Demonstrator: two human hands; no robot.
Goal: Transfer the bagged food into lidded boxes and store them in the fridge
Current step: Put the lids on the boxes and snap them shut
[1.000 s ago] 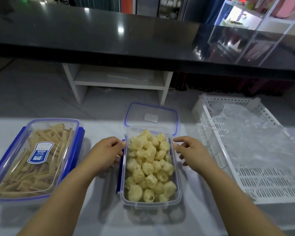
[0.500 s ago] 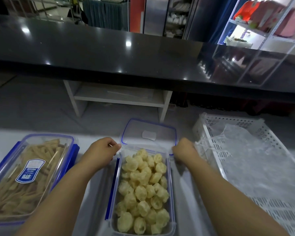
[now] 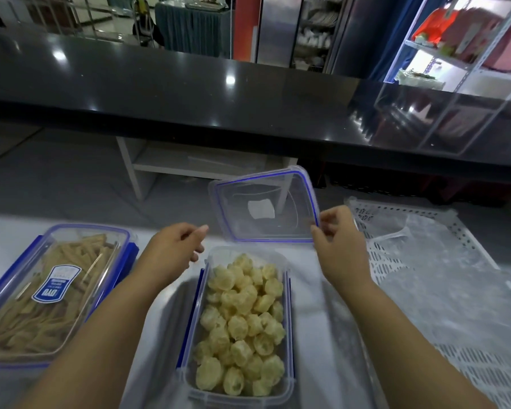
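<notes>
A clear box [image 3: 286, 293] with blue clips stands open on the white counter, filled with pale yellow puffed pieces [image 3: 242, 320]. Its clear blue-rimmed lid [image 3: 263, 208] is raised and tilted above the box's far end. My right hand [image 3: 340, 246] pinches the lid's near right corner. My left hand [image 3: 171, 252] hovers by the box's far left corner with loosely curled fingers, holding nothing and apart from the lid. A second box [image 3: 48, 290] at the left is lidded, labelled, and holds tan strips.
A white perforated crate [image 3: 425, 261] with an empty clear plastic bag [image 3: 443, 278] in it lies at the right. A black glossy counter [image 3: 219, 93] runs across behind, with a white shelf unit [image 3: 195, 166] below it.
The lid lay flat beyond the box; my right hand has lifted and tilted it. My left hand has come off the box's edge. The camera tipped up.
</notes>
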